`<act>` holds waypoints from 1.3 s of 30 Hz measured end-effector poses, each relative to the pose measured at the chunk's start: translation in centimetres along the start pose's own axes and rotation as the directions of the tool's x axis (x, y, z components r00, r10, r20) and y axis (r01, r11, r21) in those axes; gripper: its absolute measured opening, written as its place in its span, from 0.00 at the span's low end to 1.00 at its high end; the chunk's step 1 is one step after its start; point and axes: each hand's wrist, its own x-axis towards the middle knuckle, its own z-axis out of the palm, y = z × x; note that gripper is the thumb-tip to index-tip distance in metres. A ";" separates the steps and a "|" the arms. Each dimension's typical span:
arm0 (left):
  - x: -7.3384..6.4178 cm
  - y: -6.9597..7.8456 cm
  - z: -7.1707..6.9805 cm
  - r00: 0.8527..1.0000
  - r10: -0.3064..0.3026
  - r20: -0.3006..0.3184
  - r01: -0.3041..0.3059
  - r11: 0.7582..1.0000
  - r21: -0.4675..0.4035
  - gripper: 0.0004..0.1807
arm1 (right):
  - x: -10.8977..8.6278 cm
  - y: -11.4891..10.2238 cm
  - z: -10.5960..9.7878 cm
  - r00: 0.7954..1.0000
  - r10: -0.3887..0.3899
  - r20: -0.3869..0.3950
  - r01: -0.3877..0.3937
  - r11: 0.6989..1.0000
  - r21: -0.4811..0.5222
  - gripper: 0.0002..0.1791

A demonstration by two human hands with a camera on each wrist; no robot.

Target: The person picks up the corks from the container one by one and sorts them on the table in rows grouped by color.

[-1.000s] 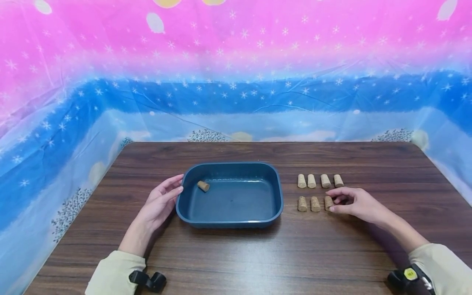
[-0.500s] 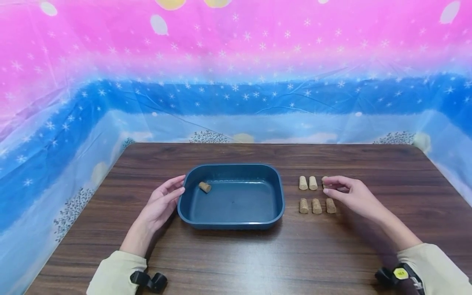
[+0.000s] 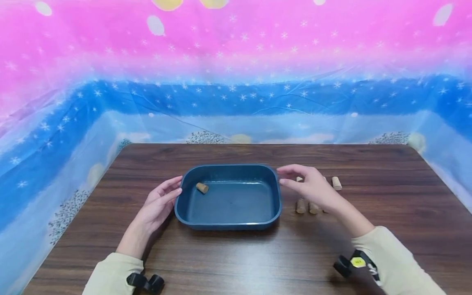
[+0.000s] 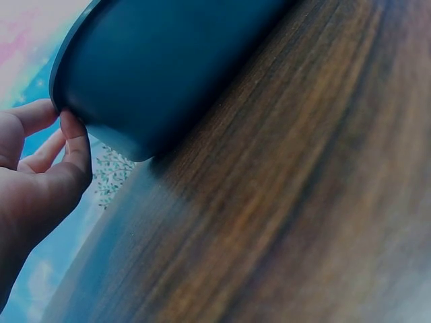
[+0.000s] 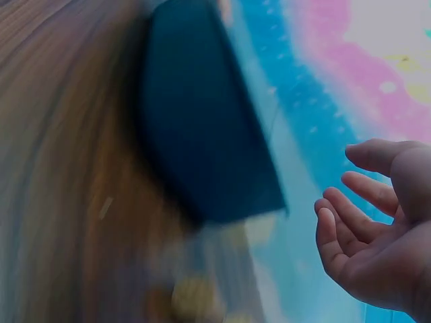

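A dark blue rectangular tray (image 3: pixel 228 224) stands on the table, with one brown cork (image 3: pixel 202 188) lying on its floor near the left end. My left hand (image 3: pixel 158 203) touches the tray's left side with fingertips and thumb, also seen in the left wrist view. Beside the tray's right rim, my right hand (image 3: pixel 313 186) has its thumb and fingers spread. Nothing shows between them in the right wrist view, where the hand (image 5: pixel 380 229) appears apart from the tray. Behind and under this hand, several corks stand in two rows, partly hidden; a pale cork (image 3: pixel 336 183) shows fully.
The dark wood table (image 3: pixel 228 262) extends around the tray. A pink and blue snowflake cloth (image 3: pixel 236 94) hangs behind and at both sides. Each wrist carries a black camera mount, such as the right camera mount (image 3: pixel 343 266).
My right hand has moved from the front row of corks to the back row, then left to the tray's right rim. My left hand stays at the tray's left side.
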 end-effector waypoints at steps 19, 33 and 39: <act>-0.3 0.2 -0.2 0.999 0.044 0.022 -0.044 0.999 -0.021 0.15 | 6.8 -6.3 6.8 0.963 -0.051 0.265 -0.031 0.955 0.294 0.23; -0.1 0.2 0.0 1.000 0.010 0.001 -0.010 1.000 0.026 0.22 | 10.6 -6.5 11.5 0.936 0.037 0.350 -0.098 0.983 0.158 0.18; -0.1 0.2 -0.1 1.000 0.012 0.001 -0.012 1.000 0.021 0.20 | 11.9 -6.9 13.3 0.920 0.067 0.387 -0.110 0.990 0.090 0.17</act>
